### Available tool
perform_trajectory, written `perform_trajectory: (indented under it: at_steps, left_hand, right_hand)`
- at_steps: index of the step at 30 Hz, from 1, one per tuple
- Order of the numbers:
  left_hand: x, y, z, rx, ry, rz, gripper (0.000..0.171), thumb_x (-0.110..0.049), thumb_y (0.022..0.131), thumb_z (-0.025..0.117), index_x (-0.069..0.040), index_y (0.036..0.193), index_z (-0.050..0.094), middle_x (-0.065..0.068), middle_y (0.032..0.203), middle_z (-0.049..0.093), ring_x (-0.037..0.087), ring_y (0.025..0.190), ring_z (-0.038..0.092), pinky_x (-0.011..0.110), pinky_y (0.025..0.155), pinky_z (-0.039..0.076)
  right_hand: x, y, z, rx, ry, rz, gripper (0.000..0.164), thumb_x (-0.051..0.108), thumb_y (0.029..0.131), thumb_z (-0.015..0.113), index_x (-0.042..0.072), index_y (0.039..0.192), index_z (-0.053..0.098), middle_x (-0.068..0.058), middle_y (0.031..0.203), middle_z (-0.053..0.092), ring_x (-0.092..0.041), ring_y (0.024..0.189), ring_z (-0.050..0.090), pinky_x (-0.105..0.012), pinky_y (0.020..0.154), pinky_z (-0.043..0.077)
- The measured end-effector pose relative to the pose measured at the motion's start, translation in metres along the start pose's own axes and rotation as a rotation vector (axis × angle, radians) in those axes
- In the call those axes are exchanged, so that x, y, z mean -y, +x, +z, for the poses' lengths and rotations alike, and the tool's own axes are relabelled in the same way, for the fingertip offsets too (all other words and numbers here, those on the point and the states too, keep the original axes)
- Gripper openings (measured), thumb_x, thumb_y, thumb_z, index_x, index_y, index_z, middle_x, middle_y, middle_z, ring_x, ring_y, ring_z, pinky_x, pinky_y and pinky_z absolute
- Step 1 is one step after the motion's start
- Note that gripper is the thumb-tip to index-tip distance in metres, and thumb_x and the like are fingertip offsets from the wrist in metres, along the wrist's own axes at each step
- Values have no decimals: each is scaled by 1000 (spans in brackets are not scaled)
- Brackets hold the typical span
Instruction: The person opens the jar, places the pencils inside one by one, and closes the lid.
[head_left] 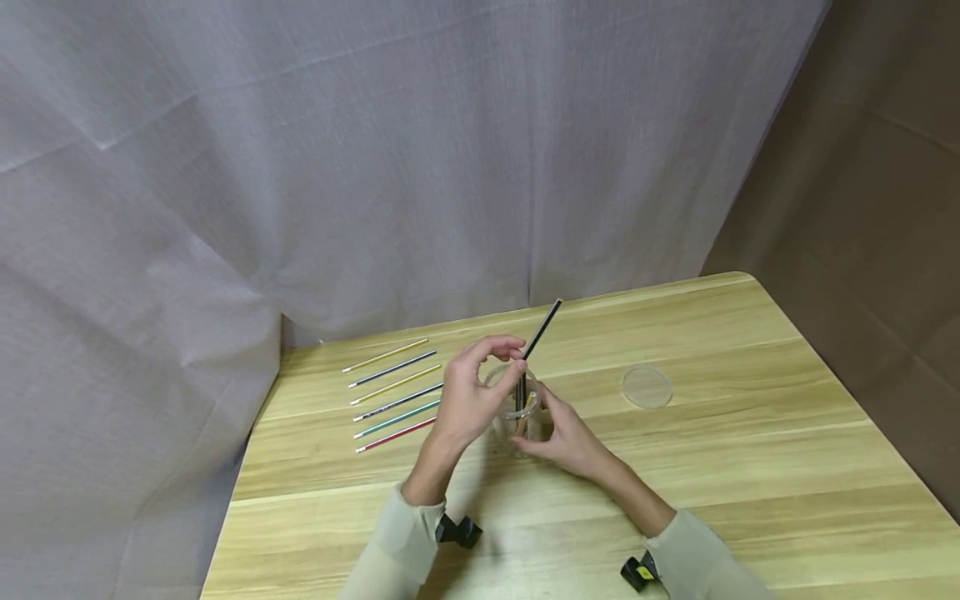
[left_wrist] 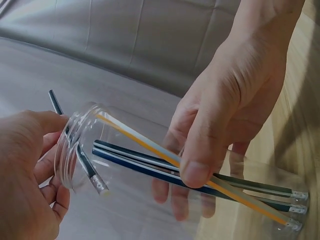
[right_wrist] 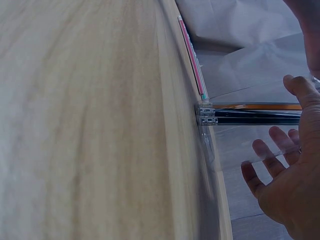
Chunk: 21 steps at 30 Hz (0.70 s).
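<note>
A clear jar (left_wrist: 64, 170) stands on the wooden table with several pencils (left_wrist: 145, 165) inside, dark ones and a yellow-orange one, eraser ends down. My right hand (head_left: 573, 442) grips the jar's side, thumb and fingers on opposite sides of the wall. At the jar's mouth, my left hand (head_left: 474, 392) pinches a dark pencil (head_left: 543, 327) between thumb and fingers. That pencil leans, its eraser end inside the mouth and its other end up in the air. In the right wrist view the jar's base touches the tabletop.
Left of the jar lies a row of several pencils: yellow (head_left: 386, 355), dark blue (head_left: 392, 368), green (head_left: 396, 418) and red (head_left: 397, 435). A round clear lid (head_left: 647, 387) lies to the right. Grey cloth (head_left: 420, 167) hangs behind the table (head_left: 750, 467).
</note>
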<state>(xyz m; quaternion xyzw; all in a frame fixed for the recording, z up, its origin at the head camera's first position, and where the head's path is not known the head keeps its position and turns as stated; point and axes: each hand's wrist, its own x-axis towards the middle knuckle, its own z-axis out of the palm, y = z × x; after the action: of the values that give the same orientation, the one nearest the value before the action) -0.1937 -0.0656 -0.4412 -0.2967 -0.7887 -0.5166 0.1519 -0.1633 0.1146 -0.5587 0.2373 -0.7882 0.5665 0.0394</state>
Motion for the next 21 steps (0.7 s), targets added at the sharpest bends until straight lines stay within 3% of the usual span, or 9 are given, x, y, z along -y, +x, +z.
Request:
perform_trajectory:
  at_steps: [8, 14, 21]
  left_hand:
    - [4, -5, -2, -3, 6, -26, 25, -13, 96, 79, -12, 121, 75, -5, 102, 77, 11, 101, 68, 49, 93, 52]
    - [5, -8, -3, -9, 0, -29, 25, -12, 96, 79, -10, 121, 75, -3, 100, 78, 14, 98, 70, 44, 90, 51]
    - [9, -10, -5, -27, -16, -36, 24, -9, 97, 77, -11, 121, 76, -1, 104, 78, 18, 96, 70, 48, 88, 49]
  right_hand:
    - [0, -1, 1, -8, -17, 0, 102, 21, 87, 89, 16, 168, 28, -15, 158, 52, -36, 144, 49, -62, 117, 37]
    - [0, 0, 1, -11, -22, 10, 97, 22, 88, 89, 14, 166, 32, -16, 158, 51, -38, 144, 48, -63, 116, 36]
    - [1, 0, 1, -9, -19, 11, 97, 22, 88, 90, 16, 166, 33, -15, 155, 55, -38, 141, 52, -63, 113, 40]
